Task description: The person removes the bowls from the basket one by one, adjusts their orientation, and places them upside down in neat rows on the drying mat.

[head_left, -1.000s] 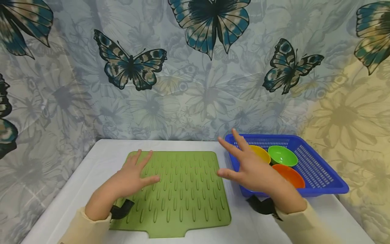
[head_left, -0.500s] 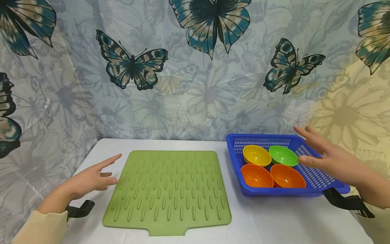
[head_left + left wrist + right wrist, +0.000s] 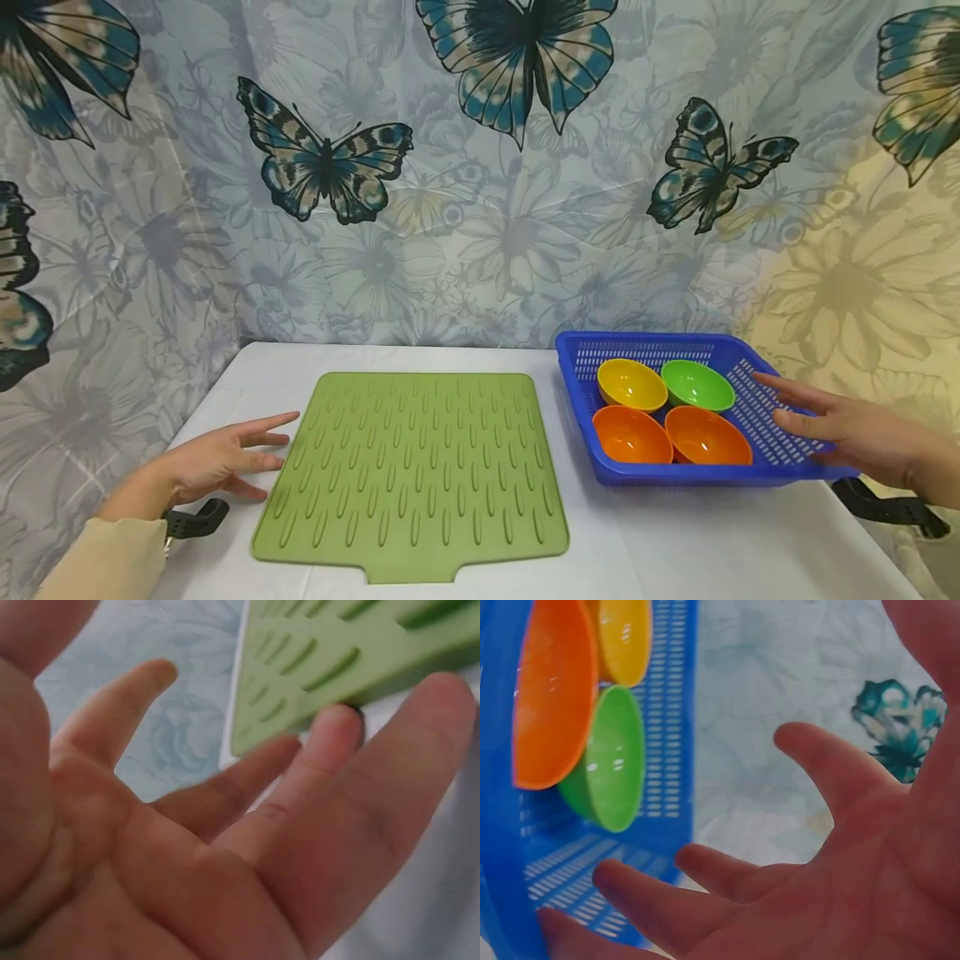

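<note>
A green mat (image 3: 416, 471) with raised oval ridges lies flat on the white table. At its left edge is my left hand (image 3: 210, 462), fingers spread; in the left wrist view the fingertips (image 3: 336, 727) meet the mat's edge, and I cannot tell whether they touch it. To the right stands a blue basket (image 3: 697, 475) holding a yellow bowl (image 3: 632, 385), a green bowl (image 3: 697, 386) and two orange bowls, one left (image 3: 632, 435) and one right (image 3: 708, 436). My right hand (image 3: 862, 433) is at the basket's right rim with fingers extended, some hidden from the head view.
The white table (image 3: 615, 533) carries the mat and the basket side by side, with a strip of cloth between them. A butterfly-print backdrop (image 3: 480, 250) rises behind the table's far edge and along both sides.
Both hands have moved apart, from over the mat and the basket's left side to the mat's left edge and the basket's right rim. The mat, basket and bowls stay in place.
</note>
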`<state>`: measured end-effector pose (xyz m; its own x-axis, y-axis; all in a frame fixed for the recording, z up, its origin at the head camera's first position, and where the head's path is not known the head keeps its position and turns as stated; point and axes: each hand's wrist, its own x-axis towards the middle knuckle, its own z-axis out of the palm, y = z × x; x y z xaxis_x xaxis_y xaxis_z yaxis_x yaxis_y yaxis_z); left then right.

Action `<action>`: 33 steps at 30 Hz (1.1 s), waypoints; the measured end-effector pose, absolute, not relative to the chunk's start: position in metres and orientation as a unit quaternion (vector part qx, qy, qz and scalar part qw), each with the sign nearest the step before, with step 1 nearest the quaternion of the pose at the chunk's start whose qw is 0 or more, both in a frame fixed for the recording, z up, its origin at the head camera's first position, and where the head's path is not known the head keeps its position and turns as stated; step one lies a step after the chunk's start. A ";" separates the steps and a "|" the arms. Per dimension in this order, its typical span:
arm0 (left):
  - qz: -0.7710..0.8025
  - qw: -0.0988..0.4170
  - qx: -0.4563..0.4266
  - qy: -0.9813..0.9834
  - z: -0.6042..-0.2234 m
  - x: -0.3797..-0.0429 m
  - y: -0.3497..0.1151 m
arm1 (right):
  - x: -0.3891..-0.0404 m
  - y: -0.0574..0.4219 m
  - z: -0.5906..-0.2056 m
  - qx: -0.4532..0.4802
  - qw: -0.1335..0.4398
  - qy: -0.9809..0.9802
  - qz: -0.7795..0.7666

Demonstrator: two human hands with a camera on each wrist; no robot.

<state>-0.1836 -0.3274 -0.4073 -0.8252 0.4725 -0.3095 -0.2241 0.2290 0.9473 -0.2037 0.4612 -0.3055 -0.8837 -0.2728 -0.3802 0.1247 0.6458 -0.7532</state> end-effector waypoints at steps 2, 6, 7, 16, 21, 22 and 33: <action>0.610 0.285 0.085 0.735 -0.412 -0.186 -0.329 | -0.207 0.463 -0.310 -0.042 0.247 0.873 -0.418; 0.615 0.288 0.079 0.729 -0.418 -0.190 -0.332 | -0.216 0.463 -0.317 -0.061 0.256 0.868 -0.422; 0.618 0.288 0.077 0.727 -0.419 -0.190 -0.332 | -0.218 0.462 -0.318 -0.066 0.260 0.866 -0.423; 0.622 0.280 0.067 0.729 -0.430 -0.192 -0.330 | -0.233 0.458 -0.333 -0.044 0.291 0.860 -0.417; 0.593 0.260 0.051 0.760 -0.433 -0.191 -0.327 | -0.237 0.457 -0.339 -0.027 0.298 0.858 -0.417; 0.588 0.255 0.046 0.767 -0.433 -0.191 -0.326 | -0.237 0.457 -0.340 -0.024 0.298 0.858 -0.418; 0.549 0.208 0.048 0.808 -0.433 -0.189 -0.320 | -0.241 0.455 -0.346 -0.010 0.289 0.866 -0.409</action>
